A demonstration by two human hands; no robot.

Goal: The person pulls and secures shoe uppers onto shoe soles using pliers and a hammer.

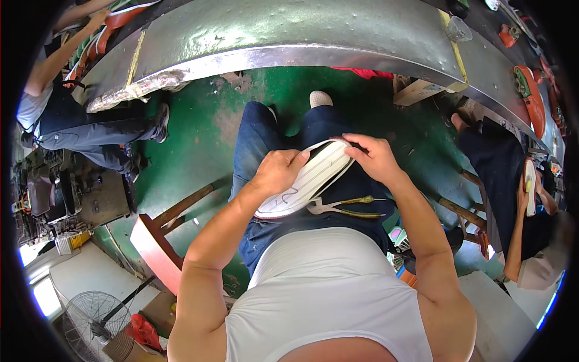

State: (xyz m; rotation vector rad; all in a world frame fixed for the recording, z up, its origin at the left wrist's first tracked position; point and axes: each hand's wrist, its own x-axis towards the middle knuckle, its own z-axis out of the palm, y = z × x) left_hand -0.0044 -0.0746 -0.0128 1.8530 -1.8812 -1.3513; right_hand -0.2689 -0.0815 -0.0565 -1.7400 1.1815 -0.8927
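Over my lap I hold a shoe upper (306, 181), its long white underside facing up, with lengthwise lines and a dark pen mark near the close end. My left hand (280, 171) is closed on its left edge, the thumb lying over the rim. At the far right end, my right hand (375, 158) pinches the edge between thumb and fingers. Pliers (344, 207) with yellowish handles lie across my thighs, just right of the upper and partly beneath it.
A metal-topped bench (289, 30) runs across in front of me. At left a person (102, 130) stands or sits, near red shoes (114, 27). Another person (497, 157) at right holds a shoe. A wooden stool (158, 253) and a fan (96, 326) are at lower left.
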